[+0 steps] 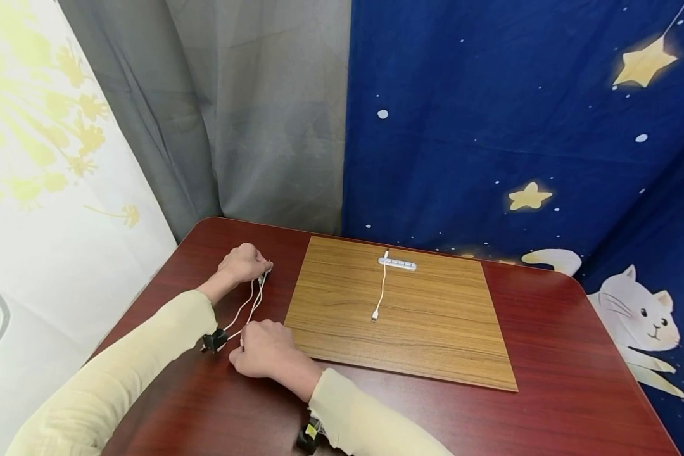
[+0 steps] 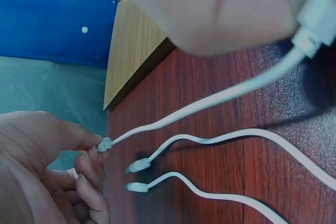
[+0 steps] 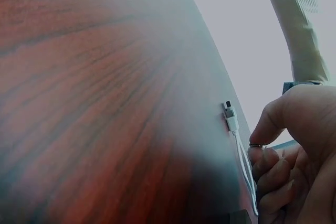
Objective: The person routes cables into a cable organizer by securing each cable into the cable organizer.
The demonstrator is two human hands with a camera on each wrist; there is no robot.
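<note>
A white USB cable (image 2: 210,100) runs between my two hands over the left part of the table. My left hand (image 1: 242,263) pinches its small connector (image 2: 105,144) between thumb and fingertip. At the cable's other end, my right hand (image 1: 268,348) grips the larger white plug (image 2: 317,19), partly hidden by the hand. Two more white cables lie beside it, their small connectors (image 2: 138,187) near my left fingers. In the right wrist view, a USB plug (image 3: 231,119) of a lying cable points away beside my curled right fingers.
A wood-grain board (image 1: 433,323) lies right of my hands on the dark red table (image 1: 570,354). On the board are a white cable organizer strip (image 1: 405,265) and a short white cable (image 1: 382,288), its upper end at the strip. Curtains hang behind the table.
</note>
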